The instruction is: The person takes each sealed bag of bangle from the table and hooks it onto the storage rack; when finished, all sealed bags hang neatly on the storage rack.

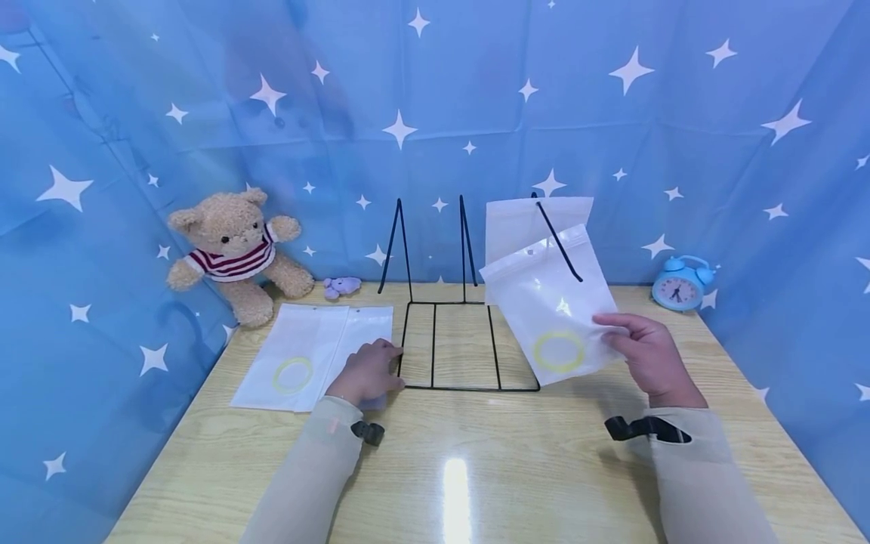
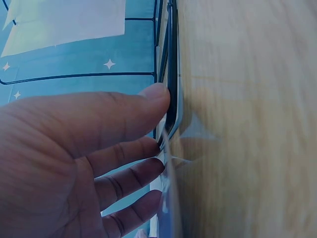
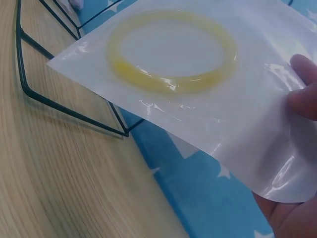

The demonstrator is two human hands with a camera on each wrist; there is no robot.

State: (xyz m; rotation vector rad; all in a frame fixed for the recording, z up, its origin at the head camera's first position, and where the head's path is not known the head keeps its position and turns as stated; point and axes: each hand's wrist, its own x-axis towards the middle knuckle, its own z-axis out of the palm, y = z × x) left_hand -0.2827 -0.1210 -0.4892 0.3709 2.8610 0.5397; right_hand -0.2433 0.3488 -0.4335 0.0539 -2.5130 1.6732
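Note:
A black wire display rack (image 1: 433, 347) with upright prongs stands on the table. My left hand (image 1: 369, 372) grips the left front corner of its base, thumb and fingertips at the wire in the left wrist view. My right hand (image 1: 649, 355) pinches the right edge of a white zip bag (image 1: 544, 302) holding a yellow ring (image 3: 171, 84). The bag tilts, its upper right part behind the rack's right prong (image 1: 560, 243); its punched hole (image 1: 530, 252) sits left of that prong. Another white bag (image 1: 503, 219) hangs behind it on the same prong.
Two white bags (image 1: 319, 332) lie left of the rack, one with a yellow ring showing. A teddy bear (image 1: 231, 249) and a small purple toy (image 1: 342, 286) sit at the back left. A blue alarm clock (image 1: 680, 283) stands at the back right, before a starry blue curtain.

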